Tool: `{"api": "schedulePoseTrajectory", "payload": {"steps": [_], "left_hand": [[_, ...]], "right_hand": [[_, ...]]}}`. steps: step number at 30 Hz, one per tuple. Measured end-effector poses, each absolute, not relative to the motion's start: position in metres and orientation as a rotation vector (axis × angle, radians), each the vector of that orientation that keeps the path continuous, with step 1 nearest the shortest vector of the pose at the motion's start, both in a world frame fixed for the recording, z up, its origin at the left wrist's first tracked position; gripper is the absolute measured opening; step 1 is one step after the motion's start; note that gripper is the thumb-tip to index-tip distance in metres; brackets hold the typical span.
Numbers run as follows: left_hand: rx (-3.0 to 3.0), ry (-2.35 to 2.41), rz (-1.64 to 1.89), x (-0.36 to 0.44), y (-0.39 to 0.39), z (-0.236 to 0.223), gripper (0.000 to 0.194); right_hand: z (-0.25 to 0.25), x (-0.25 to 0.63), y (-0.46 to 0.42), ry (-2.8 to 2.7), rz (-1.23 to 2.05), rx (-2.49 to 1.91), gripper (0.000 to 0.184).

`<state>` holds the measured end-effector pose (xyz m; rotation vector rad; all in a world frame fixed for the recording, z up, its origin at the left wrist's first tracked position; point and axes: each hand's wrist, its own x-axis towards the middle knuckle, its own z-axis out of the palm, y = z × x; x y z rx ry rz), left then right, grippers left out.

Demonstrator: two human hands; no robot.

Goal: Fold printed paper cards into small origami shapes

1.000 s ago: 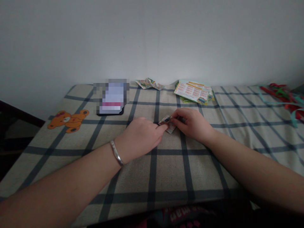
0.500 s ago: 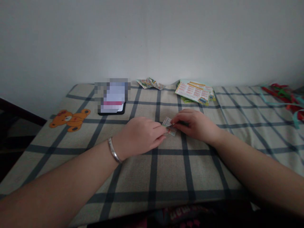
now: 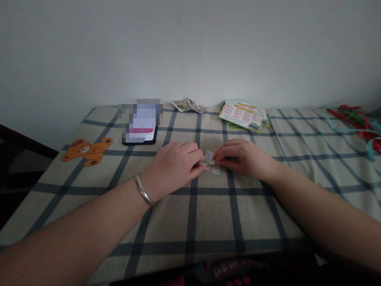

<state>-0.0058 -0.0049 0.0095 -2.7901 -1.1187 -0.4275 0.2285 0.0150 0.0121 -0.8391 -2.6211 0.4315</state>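
A small folded piece of printed paper (image 3: pixel 210 157), white with green and red print, is between my two hands over the checked cloth. My left hand (image 3: pixel 178 165), with a silver bangle at the wrist, pinches its left edge between thumb and fingers. From the other side my right hand (image 3: pixel 242 161) grips the right edge, thumb and fingertips together. Part of the paper is hidden behind the fingers. Behind the hands lies a stack of printed leaflets (image 3: pixel 242 116), and left of it a folded paper piece (image 3: pixel 187 105) stands near the wall.
A phone with a lit, blurred screen (image 3: pixel 143 123) lies at the back left. An orange bear cutout (image 3: pixel 86 151) is by the left table edge. Red, green and pale blue ribbons (image 3: pixel 357 123) heap at the far right. A white wall (image 3: pixel 190 47) bounds the table behind.
My left fingers have shifted slightly left and curled more, showing more of the paper's middle. The paper has turned a little. My right hand has barely moved.
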Motion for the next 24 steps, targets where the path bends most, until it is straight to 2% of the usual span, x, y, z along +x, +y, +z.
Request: {"api": "schedulePoseTrajectory", "payload": {"steps": [9,18,24], "left_hand": [[-2.935,-1.118,-0.508,-0.007,0.001,0.005,0.013],[-2.946,-1.112,-0.844,-0.005,0.007,-0.001,0.010],[-3.029,-1.072,-0.877,-0.006,0.011,-0.002,0.012]], "right_hand": [[0.014,0.226,0.015,-2.549,0.546,-0.906,0.009],[0.008,0.216,0.012,-2.376,0.457,-1.190,0.018],[0.007,0.213,0.012,-2.329,0.431,-1.307,0.015]]}}
